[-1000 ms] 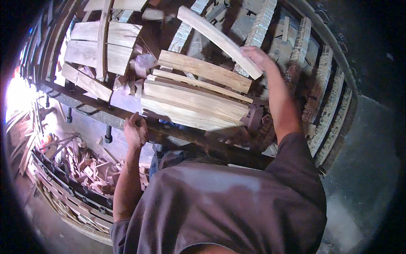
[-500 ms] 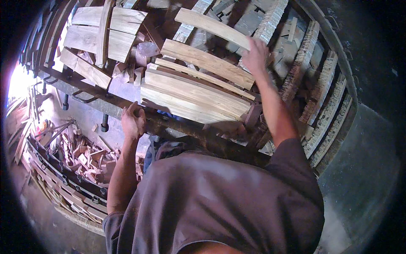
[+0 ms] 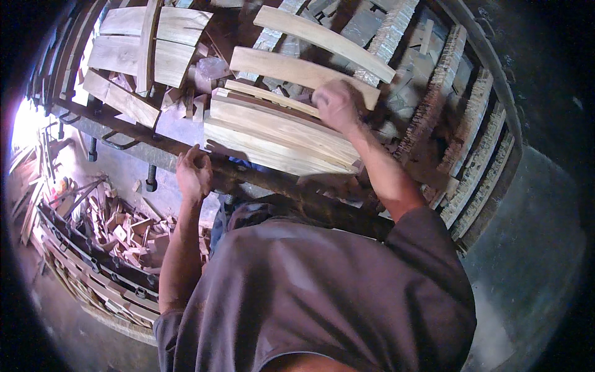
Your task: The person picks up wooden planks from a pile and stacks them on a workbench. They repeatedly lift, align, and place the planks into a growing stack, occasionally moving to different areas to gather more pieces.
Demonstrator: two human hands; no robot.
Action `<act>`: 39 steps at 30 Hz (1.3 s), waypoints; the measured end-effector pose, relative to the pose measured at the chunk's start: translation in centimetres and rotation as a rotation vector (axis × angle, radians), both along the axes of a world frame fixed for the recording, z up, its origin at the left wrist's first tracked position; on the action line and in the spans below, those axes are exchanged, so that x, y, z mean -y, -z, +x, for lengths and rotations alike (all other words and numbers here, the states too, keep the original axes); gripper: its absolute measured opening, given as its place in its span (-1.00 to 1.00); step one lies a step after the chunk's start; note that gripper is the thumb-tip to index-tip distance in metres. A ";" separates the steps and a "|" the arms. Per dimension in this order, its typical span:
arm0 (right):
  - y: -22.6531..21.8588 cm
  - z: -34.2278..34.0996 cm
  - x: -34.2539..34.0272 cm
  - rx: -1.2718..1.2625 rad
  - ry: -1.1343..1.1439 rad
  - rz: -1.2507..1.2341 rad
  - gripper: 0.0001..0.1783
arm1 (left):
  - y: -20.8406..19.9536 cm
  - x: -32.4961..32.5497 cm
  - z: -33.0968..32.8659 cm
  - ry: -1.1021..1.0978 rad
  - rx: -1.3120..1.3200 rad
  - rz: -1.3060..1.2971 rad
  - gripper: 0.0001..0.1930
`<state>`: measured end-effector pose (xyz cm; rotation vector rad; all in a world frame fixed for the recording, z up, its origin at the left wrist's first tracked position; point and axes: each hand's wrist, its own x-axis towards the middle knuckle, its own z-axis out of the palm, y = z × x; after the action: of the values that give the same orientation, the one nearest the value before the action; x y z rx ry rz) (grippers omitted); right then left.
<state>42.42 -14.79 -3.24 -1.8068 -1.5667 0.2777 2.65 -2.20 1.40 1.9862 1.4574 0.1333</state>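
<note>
My left hand (image 3: pixel 194 177) rests at the near metal rail (image 3: pixel 260 184), its fingers curled over the edge. My right hand (image 3: pixel 338 106) is closed, with its fingertips hidden, over the near edge of a pale wooden board (image 3: pixel 279 66) and the far end of a thin wooden strip (image 3: pixel 263 90). What it grips, if anything, cannot be made out. Beyond lies another long, pale board (image 3: pixel 322 40). Closer to me, several light boards (image 3: pixel 273 133) lie side by side across the rack.
Wide boards (image 3: pixel 118 54) lie at the left under a crosswise dark slat (image 3: pixel 147 49). Rough-edged bars (image 3: pixel 434 90) run along the right. Bolts (image 3: pixel 151 178) and handles (image 3: pixel 121 142) jut from the rail. Wood offcuts (image 3: pixel 127 232) fill a bin at lower left.
My right hand has moved from the far board's right end toward me and left. The second board's right end has swung away from me. My left hand has stayed on the rail.
</note>
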 end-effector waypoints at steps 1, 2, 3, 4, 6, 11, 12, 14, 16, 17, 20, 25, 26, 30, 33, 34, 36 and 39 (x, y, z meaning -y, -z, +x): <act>0.4 -0.9 0.8 0.000 -0.062 -0.090 -0.93 | -0.7 0.0 0.4 0.008 -0.035 0.018 -0.61; 0.6 -1.3 1.9 -0.187 0.121 -0.157 -0.94 | -0.2 -0.1 0.1 0.010 -0.006 0.015 -0.61; -0.2 -2.0 2.7 -0.377 0.296 -0.224 -0.94 | 0.8 0.0 -0.5 0.004 0.018 0.012 -0.62; -0.7 -2.2 3.6 -0.567 0.476 -0.293 -0.93 | 1.1 0.1 -0.8 0.002 0.042 0.007 -0.62; 1.1 0.7 6.0 -0.576 0.647 -0.185 -0.88 | 0.9 0.0 -1.2 0.003 0.004 -0.013 -0.62; 3.9 8.1 13.8 -0.372 1.047 -0.036 -0.84 | 0.7 0.3 -0.5 0.024 -0.029 -0.009 -0.61; 3.7 8.3 14.2 -0.291 1.098 -0.096 -0.83 | 0.2 0.0 -0.2 0.026 -0.037 -0.035 -0.61; 3.5 8.4 14.6 -0.208 1.088 -0.153 -0.82 | -0.5 -0.2 0.2 0.022 -0.055 -0.086 -0.60; 2.8 6.2 11.9 -0.245 0.952 -0.141 -0.81 | 1.1 -0.3 -0.9 -0.048 0.063 -0.109 -0.61; 2.4 5.2 10.3 -0.157 0.837 -0.146 -0.77 | 1.5 -0.2 -1.3 -0.043 0.011 -0.042 -0.61; 1.5 3.4 4.9 0.112 0.448 -0.212 -0.38 | 0.0 -0.3 0.1 0.027 -0.109 0.005 -0.59; 1.1 1.7 -0.2 0.287 0.197 -0.351 -0.16 | -0.3 0.1 -0.2 -0.034 -0.041 -0.024 -0.60; 1.6 1.9 -0.7 0.294 0.159 -0.385 -0.15 | -0.2 0.1 -0.4 -0.022 -0.025 -0.013 -0.60; 1.4 3.2 -1.8 0.306 0.164 -0.531 -0.14 | 0.3 0.2 -0.4 -0.021 -0.022 0.026 -0.59; -2.1 6.0 -4.3 -0.203 0.062 -0.805 -0.45 | 1.3 0.5 -1.1 -0.041 -0.002 -0.021 -0.60; -2.8 7.6 -4.7 -0.312 0.015 -0.896 -0.50 | 1.3 0.4 -1.0 -0.032 -0.004 -0.022 -0.60; 0.1 9.7 -4.1 -0.454 0.076 -0.913 -0.54 | 0.8 0.4 -0.9 -0.019 -0.006 -0.017 -0.60; 2.7 10.1 -3.1 -0.572 0.192 -0.859 -0.50 | -1.0 -0.1 0.4 -0.002 -0.041 -0.034 -0.60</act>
<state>52.54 -11.72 -5.97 -2.1806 -0.8937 1.4007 3.03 -2.11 2.38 1.9706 1.4781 0.0683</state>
